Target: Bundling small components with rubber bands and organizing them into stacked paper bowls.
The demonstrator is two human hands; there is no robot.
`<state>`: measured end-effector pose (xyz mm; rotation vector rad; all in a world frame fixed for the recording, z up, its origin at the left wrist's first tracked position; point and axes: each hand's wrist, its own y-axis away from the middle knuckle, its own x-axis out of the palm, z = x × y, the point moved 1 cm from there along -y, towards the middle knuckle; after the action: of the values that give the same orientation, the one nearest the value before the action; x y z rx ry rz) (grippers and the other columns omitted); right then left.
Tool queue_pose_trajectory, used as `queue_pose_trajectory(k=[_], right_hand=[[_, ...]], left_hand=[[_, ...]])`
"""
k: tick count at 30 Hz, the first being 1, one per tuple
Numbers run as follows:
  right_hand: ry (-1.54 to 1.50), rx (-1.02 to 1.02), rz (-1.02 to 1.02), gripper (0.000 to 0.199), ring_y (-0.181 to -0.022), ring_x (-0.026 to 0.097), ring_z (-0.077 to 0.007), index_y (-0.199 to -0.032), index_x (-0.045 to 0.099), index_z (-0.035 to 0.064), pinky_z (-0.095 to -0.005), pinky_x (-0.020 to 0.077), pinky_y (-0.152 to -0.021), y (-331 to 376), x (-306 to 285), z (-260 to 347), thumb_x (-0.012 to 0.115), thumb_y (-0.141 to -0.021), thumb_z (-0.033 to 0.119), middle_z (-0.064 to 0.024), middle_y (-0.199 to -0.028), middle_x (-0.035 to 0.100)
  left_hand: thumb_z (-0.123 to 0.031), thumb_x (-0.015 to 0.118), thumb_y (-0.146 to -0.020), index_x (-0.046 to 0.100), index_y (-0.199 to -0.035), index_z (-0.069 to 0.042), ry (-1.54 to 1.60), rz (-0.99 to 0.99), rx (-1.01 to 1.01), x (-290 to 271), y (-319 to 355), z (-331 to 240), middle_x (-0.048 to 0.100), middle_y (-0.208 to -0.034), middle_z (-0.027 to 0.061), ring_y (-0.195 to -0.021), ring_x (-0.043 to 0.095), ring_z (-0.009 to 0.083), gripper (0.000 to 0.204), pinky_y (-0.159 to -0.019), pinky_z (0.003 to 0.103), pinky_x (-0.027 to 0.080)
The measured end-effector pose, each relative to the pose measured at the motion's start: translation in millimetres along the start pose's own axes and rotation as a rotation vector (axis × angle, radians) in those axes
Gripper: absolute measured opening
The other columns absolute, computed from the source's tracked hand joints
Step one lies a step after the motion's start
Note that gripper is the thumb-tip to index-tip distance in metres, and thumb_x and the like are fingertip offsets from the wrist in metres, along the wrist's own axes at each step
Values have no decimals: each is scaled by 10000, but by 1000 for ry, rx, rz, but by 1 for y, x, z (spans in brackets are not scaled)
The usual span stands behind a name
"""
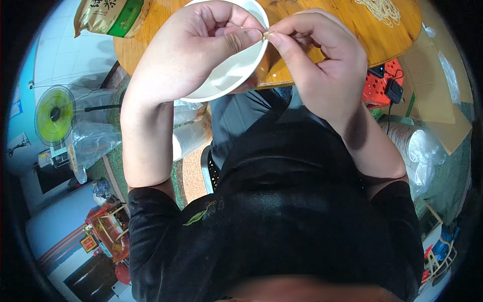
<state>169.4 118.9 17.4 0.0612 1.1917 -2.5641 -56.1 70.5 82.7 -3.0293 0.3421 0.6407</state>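
Over the edge of a round wooden table (282, 73), my left hand (188, 53) and my right hand (327, 60) meet fingertip to fingertip. Thumb and forefinger of each are pinched together. A tiny pale bit shows between the tips, too small to name. Directly beneath the left hand is a white round bowl (221, 83), partly covered by that hand and wrist. Its right rim passes just under the meeting fingertips. A loose bundle of thin cream strings (382, 11) lies on the table beyond the right hand.
A gold and green package (111, 16) stands at the table's far left. Right of the table are a red stool (370, 95) with a black charger (394, 91) and cardboard (427, 75). Plastic-wrapped white containers (420, 148) lie on the floor at right; a fan (55, 116) stands left.
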Motion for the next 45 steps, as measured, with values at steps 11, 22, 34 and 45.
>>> queue_pose_trajectory(k=[11, 22, 34, 45], right_hand=[[-604, 133, -120, 110, -789, 664, -67, -1161, 691, -30, -223, 560, -704, 33, 5, -11, 703, -1070, 32, -103, -1148, 795], [-525, 537, 27, 217, -816, 688, -76, -1274, 658, -35, -222, 580, -742, 12, -4, 0, 681, -1112, 106, -143, -1121, 810], [-421, 1053, 446, 125, -841, 726, -103, -1126, 697, -62, -254, 615, -789, -62, -30, 37, 602, -1063, -11, -75, -997, 753], [-469, 841, 633, 259, -963, 748, -161, -1217, 714, -38, -292, 608, -892, -46, -37, 21, 741, -1053, 161, -98, -1071, 773]], left_hand=[[-151, 707, -1109, 714, -1122, -2, -278, -132, -43, 15, 5, -8, 715, -972, -28, -930, 649, 44, 150, -803, 220, 519], [31, 713, -1008, 674, -1151, -1, -598, -303, 55, 38, 9, -63, 672, -982, 101, -833, 650, 159, 151, -732, 281, 516], [95, 790, -878, 738, -1112, -19, -180, -321, 1077, 35, -45, -15, 769, -971, 110, -845, 751, 238, 266, -739, 328, 582], [70, 823, -840, 768, -1082, -29, -151, -210, 1154, 29, -45, -28, 793, -960, 120, -873, 789, 277, 267, -740, 357, 610]])
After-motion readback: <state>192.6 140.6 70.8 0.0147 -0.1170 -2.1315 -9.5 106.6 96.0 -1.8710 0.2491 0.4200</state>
